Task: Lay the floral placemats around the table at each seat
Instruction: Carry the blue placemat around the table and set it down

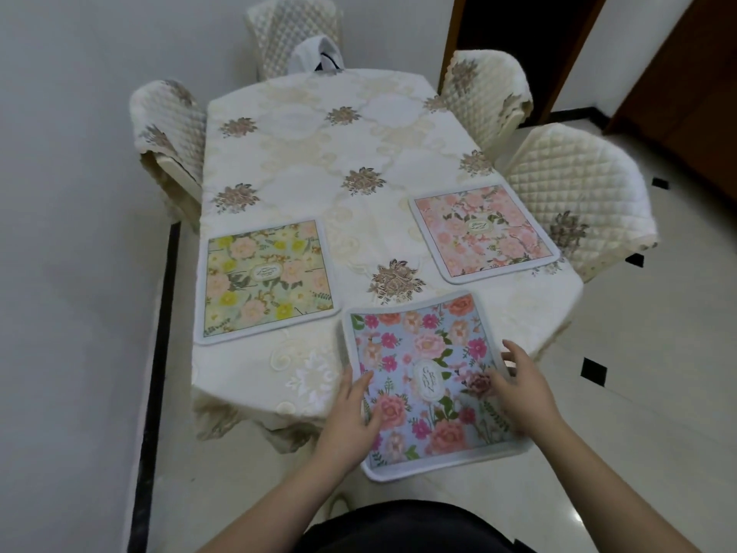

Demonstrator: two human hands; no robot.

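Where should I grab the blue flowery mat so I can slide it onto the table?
Probably by its two side edges, coming from the near end. The blue mat is thin and floppy and hangs off the table, so both hands, left and right, keep it flat.

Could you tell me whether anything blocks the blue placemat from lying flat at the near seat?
Nothing visible does. Both hands, left and right, are already on the blue placemat, and the tablecloth ahead of it is bare.
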